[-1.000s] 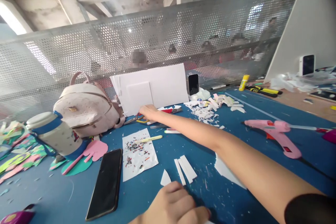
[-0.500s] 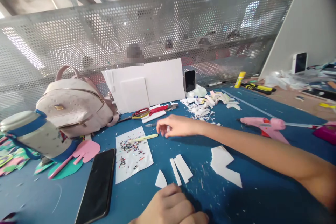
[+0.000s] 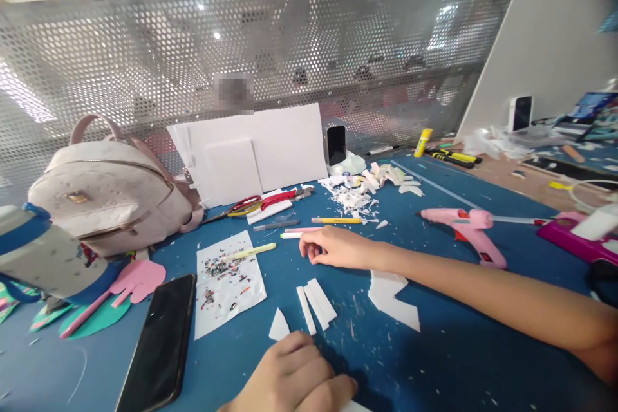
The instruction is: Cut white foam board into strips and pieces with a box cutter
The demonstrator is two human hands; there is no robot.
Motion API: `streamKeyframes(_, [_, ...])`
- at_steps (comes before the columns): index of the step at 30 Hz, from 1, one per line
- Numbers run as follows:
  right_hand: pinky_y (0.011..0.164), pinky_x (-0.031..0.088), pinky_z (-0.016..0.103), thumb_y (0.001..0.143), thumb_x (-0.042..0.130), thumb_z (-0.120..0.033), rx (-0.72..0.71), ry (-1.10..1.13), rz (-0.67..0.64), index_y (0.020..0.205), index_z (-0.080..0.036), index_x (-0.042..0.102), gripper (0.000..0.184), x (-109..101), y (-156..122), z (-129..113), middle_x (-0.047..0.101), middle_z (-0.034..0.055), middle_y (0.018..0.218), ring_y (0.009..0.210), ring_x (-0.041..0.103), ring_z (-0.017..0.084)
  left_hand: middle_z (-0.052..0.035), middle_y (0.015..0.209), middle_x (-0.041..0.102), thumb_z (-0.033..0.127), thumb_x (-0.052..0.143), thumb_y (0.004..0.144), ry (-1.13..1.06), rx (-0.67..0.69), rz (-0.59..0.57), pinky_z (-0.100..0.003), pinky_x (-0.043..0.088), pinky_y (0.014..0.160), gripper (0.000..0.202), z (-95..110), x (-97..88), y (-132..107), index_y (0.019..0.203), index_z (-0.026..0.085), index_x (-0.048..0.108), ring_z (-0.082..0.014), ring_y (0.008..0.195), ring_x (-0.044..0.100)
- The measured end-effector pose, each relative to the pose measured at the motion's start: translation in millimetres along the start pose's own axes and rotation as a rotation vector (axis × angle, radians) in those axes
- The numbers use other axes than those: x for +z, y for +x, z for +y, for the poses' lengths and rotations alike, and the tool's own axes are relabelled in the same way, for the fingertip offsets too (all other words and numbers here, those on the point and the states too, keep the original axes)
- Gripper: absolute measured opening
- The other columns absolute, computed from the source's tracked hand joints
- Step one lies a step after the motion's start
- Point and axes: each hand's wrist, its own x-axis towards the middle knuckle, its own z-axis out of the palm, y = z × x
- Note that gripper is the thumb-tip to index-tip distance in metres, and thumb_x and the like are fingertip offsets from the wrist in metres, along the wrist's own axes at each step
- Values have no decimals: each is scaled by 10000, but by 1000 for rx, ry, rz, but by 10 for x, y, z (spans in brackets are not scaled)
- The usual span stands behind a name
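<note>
My left hand (image 3: pixel 297 376) is at the bottom edge, knuckles up and fingers curled under. A white sliver (image 3: pixel 356 406) shows beside it at the frame's edge; what the fingers hold is hidden. Over the middle of the table, my right hand (image 3: pixel 335 248) has loosely bent fingers, with no object visible in them. Just beyond it lie a white pen (image 3: pixel 290 235), a pink pen (image 3: pixel 297 230) and an orange pen (image 3: pixel 335 220). Narrow white strips (image 3: pixel 318 302), a small white wedge (image 3: pixel 279 326) and an angular white piece (image 3: pixel 396 302) lie between and beside the hands.
On the left are a black phone (image 3: pixel 159 344), a bottle (image 3: pixel 43 257) and a backpack (image 3: pixel 116 193). A paper sheet (image 3: pixel 226 306) holds tiny bits and a yellow pen (image 3: pixel 255 250). Red-handled cutters (image 3: pixel 280 198), white scraps (image 3: pixel 347 194) and a pink glue gun (image 3: pixel 468 225) lie further off.
My right hand has drawn back to the right and slightly nearer, uncovering the white, pink and orange pens. The whole view has shifted a little; my left hand stays curled near the bottom edge.
</note>
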Motion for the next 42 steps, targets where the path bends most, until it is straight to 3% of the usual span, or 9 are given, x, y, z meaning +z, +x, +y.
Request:
streamKeyframes(5, [654, 419, 259, 820, 596, -64, 5, -13, -40, 978, -178, 642, 200, -41, -119, -145, 712, 16, 852, 760, 640, 159, -15, 672, 655, 183, 373, 1078, -19, 4, -34, -268, 491, 687, 232, 10, 11, -22, 1117, 92, 583, -123, 600, 601])
streamKeyframes(11, [636, 478, 199, 831, 613, -64, 2, 105, -156, 984, -168, 634, 185, -16, -470, -307, 736, 10, 855, 727, 674, 122, 24, 640, 625, 173, 322, 1092, -19, 47, -40, -248, 485, 684, 257, -20, 36, -34, 1101, 106, 569, -102, 565, 573])
streamKeyframes(14, [632, 481, 188, 834, 624, -73, 7, 109, -150, 962, -180, 631, 166, 34, -601, -335, 732, -2, 849, 733, 674, 118, 28, 661, 638, 163, 368, 1083, -17, 74, -65, -240, 483, 686, 217, -31, 62, -61, 1125, 108, 573, -94, 582, 603])
streamKeyframes(19, [631, 455, 206, 833, 607, -64, 15, 1, -27, 939, -190, 631, 166, -40, -544, -248, 712, -6, 854, 728, 654, 120, 26, 683, 645, 160, 404, 1073, -11, 76, -68, -237, 483, 672, 189, -19, 69, -64, 1137, 109, 575, -93, 593, 612])
streamKeyframes(24, [724, 420, 301, 894, 521, -76, 87, -214, 254, 944, -169, 623, 147, -436, -278, 13, 672, 64, 954, 820, 608, 185, -26, 721, 685, 188, 374, 1078, -65, 30, -73, -268, 504, 724, 237, 21, -11, -4, 1155, 81, 571, -124, 633, 622])
streamKeyframes(28, [793, 380, 374, 858, 366, 55, 141, -338, 403, 966, -110, 633, 332, -653, -160, 117, 625, 172, 1083, 984, 578, 267, -34, 728, 689, 190, 351, 1084, -61, 24, -84, -281, 512, 736, 257, 41, -46, 10, 1165, 77, 568, -130, 644, 631])
streamKeyframes(31, [783, 388, 360, 876, 465, 2, 75, -330, 328, 968, -140, 670, 266, -552, -162, -6, 652, 132, 1076, 976, 598, 265, 1, 696, 684, 159, 395, 1075, -18, 83, -73, -261, 505, 708, 199, 33, -21, 8, 1128, 90, 574, -110, 613, 628])
streamKeyframes(36, [748, 437, 245, 868, 683, -122, -181, -165, -9, 942, -244, 708, 144, -87, -216, -414, 725, -25, 946, 901, 661, 159, 43, 645, 658, 152, 441, 1062, 17, 139, -52, -243, 491, 641, 160, 9, 37, -7, 1071, 115, 596, -95, 533, 578])
streamKeyframes(42, [721, 427, 241, 884, 666, -103, -270, -87, -153, 966, -212, 702, 141, 214, -219, -595, 722, 5, 881, 868, 650, 164, 26, 668, 666, 142, 401, 1070, -5, 131, -84, -237, 511, 664, 194, 10, 30, -30, 1102, 106, 589, -96, 553, 603])
